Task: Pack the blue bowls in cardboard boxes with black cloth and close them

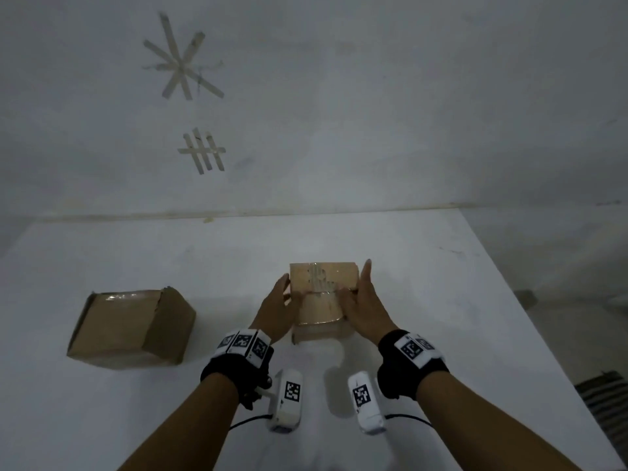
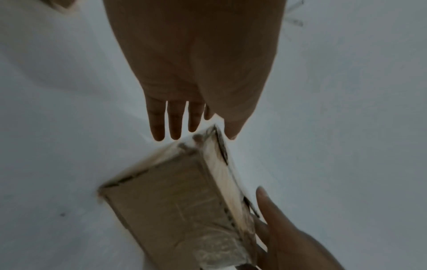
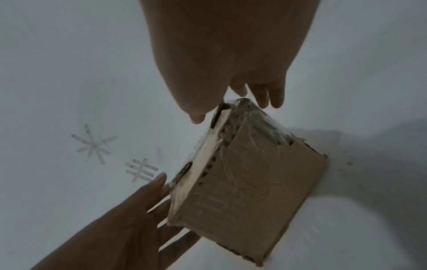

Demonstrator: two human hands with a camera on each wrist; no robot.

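A small cardboard box (image 1: 323, 300) with its taped top flaps folded down stands mid-table. My left hand (image 1: 289, 295) lies flat against its left side, thumb across the top seam. My right hand (image 1: 356, 285) mirrors it on the right side, fingers straight and thumb on the top. In the left wrist view the left hand (image 2: 194, 126) has straight fingers at the corner of the box (image 2: 175, 201). In the right wrist view the right hand (image 3: 235, 87) touches the near corner of the box (image 3: 249, 182). No blue bowl or black cloth shows.
A second, larger cardboard box (image 1: 132, 328) sits closed to the left on the white table (image 1: 441, 300). Tape marks (image 1: 183, 59) are stuck on the wall behind. The table's right edge runs diagonally, with dark flooring (image 1: 605, 402) beyond it.
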